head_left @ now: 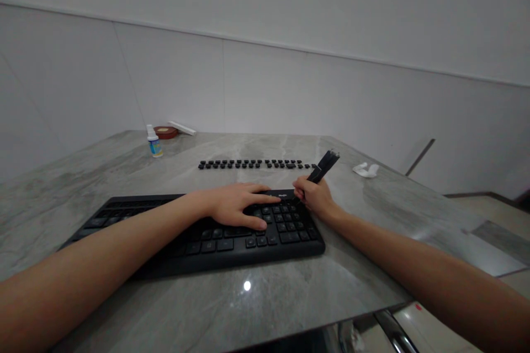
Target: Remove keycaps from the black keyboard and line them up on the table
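A black full-size keyboard (242,254) lies on the marbled table. Across its right half my left hand (236,207) rests palm down, fingers spread, near the number pad. My right hand (313,194) is closed in a pen-like grip on a slim black brush-like tool (325,167) at the keyboard's upper right corner. The tool slants up and right, with a ragged upper end; its lower end is mostly hidden by the fingers. Behind the keyboard, small black keycaps (250,165) lie in two rows. The left forearm covers much of the keyboard's middle.
A white spray bottle (154,142) stands at the back left, beside a round brown box (166,132) and a white strip (182,128). Crumpled white tissue (365,170) lies at the right. The table (265,309) meets a pale wall (265,94) behind.
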The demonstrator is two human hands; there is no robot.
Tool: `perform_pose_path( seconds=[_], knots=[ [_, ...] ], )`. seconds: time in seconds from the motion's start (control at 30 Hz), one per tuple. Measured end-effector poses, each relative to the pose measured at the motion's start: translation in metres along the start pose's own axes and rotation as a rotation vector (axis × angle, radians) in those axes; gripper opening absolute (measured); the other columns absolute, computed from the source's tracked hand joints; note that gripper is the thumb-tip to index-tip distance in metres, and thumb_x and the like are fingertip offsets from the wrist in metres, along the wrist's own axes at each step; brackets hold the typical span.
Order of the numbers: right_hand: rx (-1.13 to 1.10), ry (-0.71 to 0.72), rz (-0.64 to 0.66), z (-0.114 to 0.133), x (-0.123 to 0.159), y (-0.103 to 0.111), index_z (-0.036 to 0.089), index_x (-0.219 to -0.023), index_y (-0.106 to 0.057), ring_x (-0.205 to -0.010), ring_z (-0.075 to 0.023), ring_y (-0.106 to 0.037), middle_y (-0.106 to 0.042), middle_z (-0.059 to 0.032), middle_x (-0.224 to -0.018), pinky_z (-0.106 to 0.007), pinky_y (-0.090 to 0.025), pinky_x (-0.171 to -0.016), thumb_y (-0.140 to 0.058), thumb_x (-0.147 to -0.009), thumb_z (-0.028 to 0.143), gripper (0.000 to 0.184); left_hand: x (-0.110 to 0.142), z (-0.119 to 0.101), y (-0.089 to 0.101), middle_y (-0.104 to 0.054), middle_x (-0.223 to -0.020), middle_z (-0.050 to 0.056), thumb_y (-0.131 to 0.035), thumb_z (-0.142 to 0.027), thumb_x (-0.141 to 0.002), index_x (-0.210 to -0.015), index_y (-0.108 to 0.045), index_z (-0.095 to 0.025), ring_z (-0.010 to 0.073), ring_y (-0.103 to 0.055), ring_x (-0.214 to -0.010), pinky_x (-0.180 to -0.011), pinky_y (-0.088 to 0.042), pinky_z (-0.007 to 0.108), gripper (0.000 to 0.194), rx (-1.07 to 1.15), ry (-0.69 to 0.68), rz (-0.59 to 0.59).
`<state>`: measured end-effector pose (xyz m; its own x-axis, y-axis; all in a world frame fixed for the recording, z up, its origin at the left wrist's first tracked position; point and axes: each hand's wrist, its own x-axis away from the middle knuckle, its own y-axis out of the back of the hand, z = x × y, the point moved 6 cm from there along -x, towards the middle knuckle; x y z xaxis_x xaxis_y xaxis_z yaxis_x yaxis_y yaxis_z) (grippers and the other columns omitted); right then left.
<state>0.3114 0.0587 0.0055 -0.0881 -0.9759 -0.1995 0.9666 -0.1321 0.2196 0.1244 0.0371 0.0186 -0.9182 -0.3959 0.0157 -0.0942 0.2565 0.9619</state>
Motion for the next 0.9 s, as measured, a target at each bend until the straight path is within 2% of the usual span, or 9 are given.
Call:
perform_pose_path(
  seconds=[0.1, 0.27, 0.63, 0.9],
  knots=[
    [-0.020, 0.000, -0.023, 0.0014, 0.0004, 0.0012, 0.021, -0.038, -0.037, -0.036, -0.0073, -0.029, -0.035, 0.0025, -0.036, -0.023, -0.019, -0.034, -0.054, -0.060, 0.029, 0.029, 0.0001, 0.0004, -0.0005, -0.025, -0.154, 0.008, -0.049, -0.062, -0.087, -0.147, -0.028, -0.033, 0.0335, -0.030, -0.137, -0.111, -0.027, 0.048, 0.070, 0.002, 0.001, 0.000],
    [-0.055, -0.028, 0.085, 0.0060, 0.0005, -0.0042, 0.021, -0.036, -0.037, -0.034, -0.0060, -0.027, -0.034, 0.0030, -0.035, -0.023, -0.018, -0.034, -0.056, -0.058, 0.031, 0.030, 0.0001, 0.0002, -0.0009, -0.026, -0.154, 0.009, -0.048, -0.063, -0.087, -0.147, -0.029, -0.032, 0.0337, -0.030, -0.138, -0.111, -0.027, 0.048, 0.070, 0.002, 0.001, 0.002],
    [-0.071, 0.029, 0.005, 0.0044, -0.0001, -0.0012, 0.021, -0.039, -0.038, -0.036, -0.0069, -0.028, -0.033, 0.0033, -0.036, -0.023, -0.018, -0.034, -0.055, -0.062, 0.032, 0.031, 0.0003, -0.0013, 0.0002, -0.026, -0.154, 0.010, -0.044, -0.066, -0.087, -0.147, -0.027, -0.032, 0.0329, -0.030, -0.138, -0.111, -0.027, 0.047, 0.071, -0.035, 0.012, 0.018],
    [-0.161, 0.049, 0.030, 0.0054, -0.0011, -0.0018, 0.020, -0.042, -0.043, -0.034, -0.0065, -0.029, -0.032, 0.0052, -0.035, -0.022, -0.018, -0.033, -0.059, -0.063, 0.037, 0.032, 0.0005, -0.0038, 0.0014, -0.027, -0.153, 0.011, -0.045, -0.064, -0.088, -0.147, -0.029, -0.030, 0.0333, -0.032, -0.137, -0.111, -0.028, 0.047, 0.070, -0.029, 0.001, 0.009]
  ],
)
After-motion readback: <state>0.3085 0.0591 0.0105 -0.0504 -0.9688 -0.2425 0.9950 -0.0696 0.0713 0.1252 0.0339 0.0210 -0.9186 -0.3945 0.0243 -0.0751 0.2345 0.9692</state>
